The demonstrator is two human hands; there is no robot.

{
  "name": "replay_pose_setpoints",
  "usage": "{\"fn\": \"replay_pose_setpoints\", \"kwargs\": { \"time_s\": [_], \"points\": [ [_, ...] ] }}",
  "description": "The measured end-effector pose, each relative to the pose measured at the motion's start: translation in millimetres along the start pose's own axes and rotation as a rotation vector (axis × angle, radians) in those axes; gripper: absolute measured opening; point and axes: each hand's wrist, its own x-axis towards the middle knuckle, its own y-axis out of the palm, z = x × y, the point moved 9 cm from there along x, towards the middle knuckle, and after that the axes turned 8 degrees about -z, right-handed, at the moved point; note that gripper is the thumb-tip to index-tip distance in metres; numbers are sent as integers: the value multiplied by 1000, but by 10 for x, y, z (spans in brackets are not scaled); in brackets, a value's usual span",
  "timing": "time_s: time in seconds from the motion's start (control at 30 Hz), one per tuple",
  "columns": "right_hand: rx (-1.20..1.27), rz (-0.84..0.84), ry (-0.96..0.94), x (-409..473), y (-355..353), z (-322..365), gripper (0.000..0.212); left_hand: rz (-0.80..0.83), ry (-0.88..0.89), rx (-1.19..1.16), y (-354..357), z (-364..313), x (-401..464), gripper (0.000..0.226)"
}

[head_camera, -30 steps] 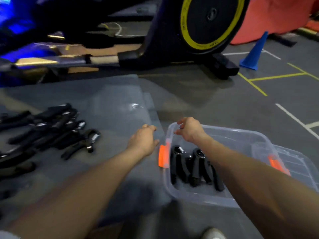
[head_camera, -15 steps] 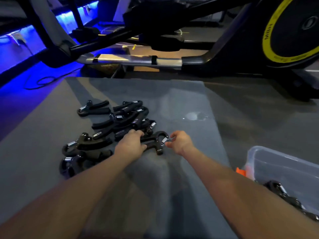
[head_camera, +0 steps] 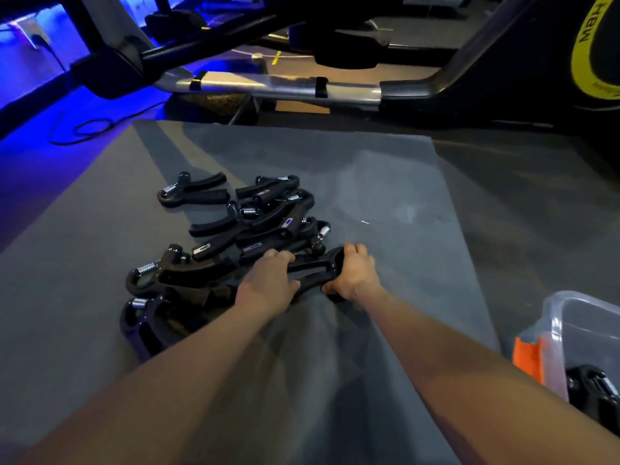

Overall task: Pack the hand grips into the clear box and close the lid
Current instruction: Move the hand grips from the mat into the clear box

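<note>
Hand grips [head_camera: 241,229] lie in a loose black pile on the grey mat [head_camera: 385,203], and you are in the middle of fetching more of them for the clear box [head_camera: 570,333], which sits low at the right edge of view, well apart from the pile, with at least one grip [head_camera: 593,384] already inside. An orange latch [head_camera: 526,359] shows on its near wall; no lid is in view.

Both of your hands are on the nearest grip [head_camera: 312,271], at the pile's right edge. Your left hand [head_camera: 268,283] has its fingers curled over the handle end, and your right hand [head_camera: 352,273] is wrapped round the looped head end.

That grip lies roughly crosswise in front of you, long axis left to right and tilted slightly, head toward the box and handles back into the pile. Its handles look tucked among the neighbours.

Next, I judge, you need to lift it free of the tangle so springs and handles do not drag others along, then carry it right and down into the box. Most of the pile remains, so packing looks well short of done and the lid comes much later.
</note>
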Motion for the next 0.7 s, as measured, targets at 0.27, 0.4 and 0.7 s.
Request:
{"fn": "replay_pose_setpoints", "kwargs": {
  "time_s": [0.27, 0.4, 0.7],
  "points": [
    [-61, -26, -119, -217, -315, -105, 79, -16, 68, -86, 28, -317, -7, 45],
    [-46, -53, -213, -333, -687, -116, 85, 49, 91, -164, 110, -609, -2, 46],
    [-87, -165, -303, -674, -1594, -435, 88, 180, 139, -375, 181, -1464, -191, 26]
  ]
}}
